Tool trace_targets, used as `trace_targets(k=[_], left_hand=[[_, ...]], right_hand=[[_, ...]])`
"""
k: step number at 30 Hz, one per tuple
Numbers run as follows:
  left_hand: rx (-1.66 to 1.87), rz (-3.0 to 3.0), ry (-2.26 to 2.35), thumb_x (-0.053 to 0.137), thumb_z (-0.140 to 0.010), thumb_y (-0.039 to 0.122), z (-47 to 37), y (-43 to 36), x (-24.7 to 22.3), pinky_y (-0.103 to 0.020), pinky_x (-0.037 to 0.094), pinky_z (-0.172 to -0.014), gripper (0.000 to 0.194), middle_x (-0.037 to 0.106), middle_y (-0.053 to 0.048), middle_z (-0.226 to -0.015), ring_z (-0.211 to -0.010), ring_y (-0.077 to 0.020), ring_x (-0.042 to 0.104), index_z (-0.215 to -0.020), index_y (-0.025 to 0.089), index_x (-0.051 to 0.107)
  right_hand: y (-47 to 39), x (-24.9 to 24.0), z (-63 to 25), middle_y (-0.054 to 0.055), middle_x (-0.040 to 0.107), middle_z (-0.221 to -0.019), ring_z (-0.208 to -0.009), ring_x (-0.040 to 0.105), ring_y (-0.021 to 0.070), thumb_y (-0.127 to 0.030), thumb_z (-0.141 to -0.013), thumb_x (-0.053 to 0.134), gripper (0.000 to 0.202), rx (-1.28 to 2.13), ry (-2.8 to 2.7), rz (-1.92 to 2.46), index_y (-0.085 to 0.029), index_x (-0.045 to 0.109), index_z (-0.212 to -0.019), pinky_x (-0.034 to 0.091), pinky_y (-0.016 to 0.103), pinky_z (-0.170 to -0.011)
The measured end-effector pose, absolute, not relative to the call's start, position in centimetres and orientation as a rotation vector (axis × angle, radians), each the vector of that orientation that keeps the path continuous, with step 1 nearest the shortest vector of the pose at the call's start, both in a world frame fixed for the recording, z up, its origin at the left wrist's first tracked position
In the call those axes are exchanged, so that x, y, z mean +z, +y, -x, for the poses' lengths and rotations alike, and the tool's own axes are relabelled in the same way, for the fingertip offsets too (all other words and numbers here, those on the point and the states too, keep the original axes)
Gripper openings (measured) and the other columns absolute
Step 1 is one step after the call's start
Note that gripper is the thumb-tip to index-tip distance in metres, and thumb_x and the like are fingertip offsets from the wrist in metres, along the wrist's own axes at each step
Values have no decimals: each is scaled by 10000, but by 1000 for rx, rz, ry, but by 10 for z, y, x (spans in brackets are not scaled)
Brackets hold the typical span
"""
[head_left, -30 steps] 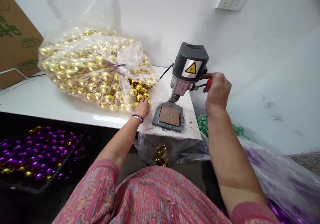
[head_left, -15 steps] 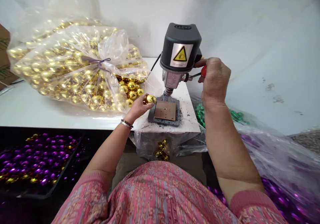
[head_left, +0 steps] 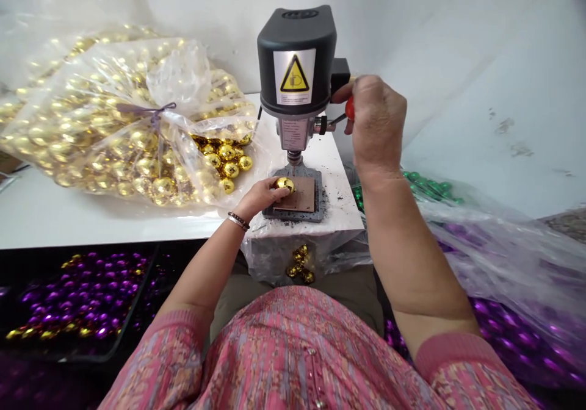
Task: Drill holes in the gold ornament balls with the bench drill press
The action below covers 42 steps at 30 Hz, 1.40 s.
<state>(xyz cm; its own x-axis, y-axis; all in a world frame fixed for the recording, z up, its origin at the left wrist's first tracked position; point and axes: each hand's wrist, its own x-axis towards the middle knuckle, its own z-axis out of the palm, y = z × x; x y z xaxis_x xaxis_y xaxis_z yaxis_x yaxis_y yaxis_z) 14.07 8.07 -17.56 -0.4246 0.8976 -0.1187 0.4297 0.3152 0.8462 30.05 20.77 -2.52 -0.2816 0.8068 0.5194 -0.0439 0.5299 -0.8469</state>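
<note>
Your gold ball (head_left: 285, 185) looks mirror-glossy; the plate (head_left: 302, 200) under it is matt brown. Before you, the motor cover (head_left: 295, 29) appears smooth, satin plastic, the red knob (head_left: 350, 108) shiny. Far left, your bag (head_left: 177, 73) is clear, wrinkled plastic; your tabletop (head_left: 91, 224), glossy white.

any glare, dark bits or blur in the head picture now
Head view: bright glints on the bagged gold balls and the gold ball in the left hand; same view, purple balls at lower left gleam amid deep shadow; same view, warning triangle sharp.
</note>
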Motion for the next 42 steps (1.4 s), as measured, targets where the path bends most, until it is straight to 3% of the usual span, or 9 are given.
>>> trace_targets(k=[4, 14, 19, 26, 30, 36, 42], left_hand=[[934, -1296, 2202, 687, -757, 403, -143, 84, -167, -213, 461, -674, 407, 729, -3, -875, -792, -148, 610, -1092, 177, 731], [712, -1407, 2321, 725, -725, 324, -151, 99, -157, -250, 474, -757, 522, 732, -28, -917, -801, -175, 628, -1222, 166, 702], [775, -1429, 2228, 732, -705, 305, -148, 104, -161, -259, 489, -761, 435, 730, -32, -925, -811, -177, 631, -1114, 157, 734], [979, -1237, 2116, 743, -728, 317, -149, 98, -177, -277, 507, -881, 658, 731, -37, -1061, -930, -182, 651, -1353, 156, 612], [942, -1304, 2171, 720, -752, 304, -156, 99, -176, -279, 510, -880, 618, 731, -46, -1061, -934, -191, 651, -1342, 149, 618], [752, -1388, 2223, 750, -697, 282, -155, 113, -167, -296, 520, -844, 594, 743, -35, -1007, -888, -207, 663, -1272, 158, 662], [866, -1286, 2129, 778, -680, 283, -155, 114, -172, -300, 533, -872, 670, 746, -33, -1060, -919, -201, 674, -1319, 149, 628]], right_hand=[[206, -25, -302, -19, 470, -608, -550, 413, 82, -228, -958, 349, 398, 970, -1648, 627, -201, 605, -653, 383, 255, -562], [204, -27, -306, -24, 417, -570, -514, 389, 91, -209, -962, 360, 414, 975, -1643, 606, -209, 591, -618, 403, 280, -592], [202, -27, -307, -19, 421, -584, -523, 405, 80, -243, -966, 358, 409, 953, -1663, 594, -207, 587, -630, 411, 261, -584], [202, -27, -308, -24, 389, -571, -526, 378, 76, -233, -924, 437, 335, 1032, -1613, 613, -195, 606, -638, 396, 242, -534], [201, -27, -308, -31, 370, -560, -517, 372, 75, -227, -912, 437, 314, 1031, -1629, 620, -193, 627, -665, 405, 241, -535], [200, -32, -308, -27, 394, -556, -522, 374, 89, -340, -892, 468, 323, 1047, -1587, 500, -217, 612, -631, 392, 263, -527], [200, -37, -310, -30, 402, -571, -557, 372, 86, -271, -902, 516, 264, 1027, -1631, 547, -221, 618, -663, 421, 255, -594]])
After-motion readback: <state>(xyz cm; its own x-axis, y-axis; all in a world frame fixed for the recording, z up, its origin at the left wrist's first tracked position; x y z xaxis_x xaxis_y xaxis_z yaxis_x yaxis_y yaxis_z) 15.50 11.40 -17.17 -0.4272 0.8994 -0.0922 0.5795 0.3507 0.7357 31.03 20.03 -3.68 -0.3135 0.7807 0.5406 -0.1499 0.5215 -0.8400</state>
